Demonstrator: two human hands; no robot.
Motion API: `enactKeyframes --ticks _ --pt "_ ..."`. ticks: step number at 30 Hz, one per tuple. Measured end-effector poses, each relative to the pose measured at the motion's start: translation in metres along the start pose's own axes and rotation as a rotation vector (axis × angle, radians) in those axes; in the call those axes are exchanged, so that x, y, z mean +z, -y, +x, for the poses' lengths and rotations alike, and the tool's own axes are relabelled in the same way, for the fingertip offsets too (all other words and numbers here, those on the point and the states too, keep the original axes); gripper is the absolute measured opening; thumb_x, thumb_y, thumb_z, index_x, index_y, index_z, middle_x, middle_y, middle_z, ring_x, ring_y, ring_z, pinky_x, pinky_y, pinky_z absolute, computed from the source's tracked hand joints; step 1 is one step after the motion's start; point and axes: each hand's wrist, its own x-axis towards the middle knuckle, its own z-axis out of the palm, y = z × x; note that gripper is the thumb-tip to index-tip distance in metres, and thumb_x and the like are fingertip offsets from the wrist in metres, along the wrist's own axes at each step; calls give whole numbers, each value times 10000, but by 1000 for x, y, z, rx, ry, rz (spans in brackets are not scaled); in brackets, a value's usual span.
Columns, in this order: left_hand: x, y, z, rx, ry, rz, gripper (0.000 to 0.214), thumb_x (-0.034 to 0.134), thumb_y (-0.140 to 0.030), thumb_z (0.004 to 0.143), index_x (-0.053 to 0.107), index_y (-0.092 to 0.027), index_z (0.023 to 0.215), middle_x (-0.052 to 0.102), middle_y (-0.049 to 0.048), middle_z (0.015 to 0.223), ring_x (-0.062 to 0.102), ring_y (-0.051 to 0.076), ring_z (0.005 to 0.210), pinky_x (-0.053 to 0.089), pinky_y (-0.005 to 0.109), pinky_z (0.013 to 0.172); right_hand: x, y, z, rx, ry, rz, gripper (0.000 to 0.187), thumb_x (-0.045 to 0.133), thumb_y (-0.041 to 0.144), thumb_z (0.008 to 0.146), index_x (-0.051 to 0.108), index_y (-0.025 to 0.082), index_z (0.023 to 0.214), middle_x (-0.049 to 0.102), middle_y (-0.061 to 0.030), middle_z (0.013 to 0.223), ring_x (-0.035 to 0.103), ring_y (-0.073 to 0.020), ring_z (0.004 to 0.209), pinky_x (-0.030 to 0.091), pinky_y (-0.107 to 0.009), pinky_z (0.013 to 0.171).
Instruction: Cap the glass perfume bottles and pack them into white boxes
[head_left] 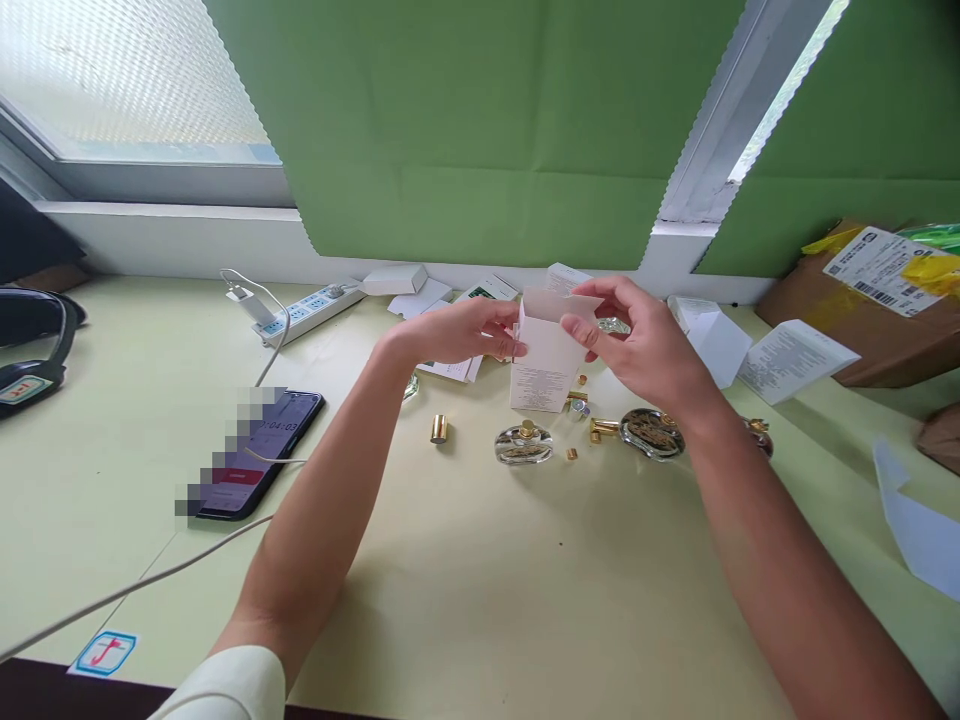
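Observation:
Both hands hold a small white carton upright over the table, its top flaps raised and printed text low on its front. My left hand grips its left side with the fingers closed. On the right, my right hand pinches the raised flap between thumb and fingers. Just below the carton stands a glass perfume bottle with a gold neck. A gold cap is to its left. Small gold parts and a dark-patterned glass bottle lie near my right wrist. The carton's inside is hidden.
A power strip and a phone with a white cable are at left, beside headphones. White cartons and papers lie along the back. A brown cardboard box stands at right, and a white sheet near the edge.

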Motion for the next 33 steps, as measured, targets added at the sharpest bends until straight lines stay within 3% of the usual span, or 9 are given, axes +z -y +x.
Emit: enactKeyframes --ticks 4,8,13,27,33 --pt "-2 6 -1 21 19 -91 418 548 -330 900 566 -317 1318 660 1 1221 622 167 1086 497 282 902 -5 -1 1 -59 97 0 280 667 424 848 661 259 1074 668 -38 1075 617 -212 946 557 -321 666" --pt "-2 10 -1 29 14 -210 366 518 -340 929 607 -308 1282 659 -4 1232 630 153 1089 520 293 938 -5 -2 2 -52 106 21 292 667 438 847 665 256 1076 670 -41 1071 626 -203 894 553 -314 636" --pt "1 13 3 17 -58 -201 343 536 -362 926 639 -275 1241 681 8 1183 650 148 1034 546 304 928 -4 -2 1 -49 80 18 294 681 404 842 659 251 1091 662 -42 1054 624 -184 846 550 -290 592" --pt "2 10 4 15 -75 -190 345 457 -288 946 639 -249 1236 689 17 1173 666 126 991 554 288 913 -3 0 1 -35 94 45 311 672 428 846 651 253 1102 662 -35 1014 624 -150 747 550 -287 582" --pt "2 6 3 -7 -135 -120 339 439 -188 892 696 -214 1111 725 11 996 673 108 862 555 243 799 2 10 -4 -43 179 1 291 653 410 862 662 262 1113 676 -38 1122 645 -200 915 554 -301 634"
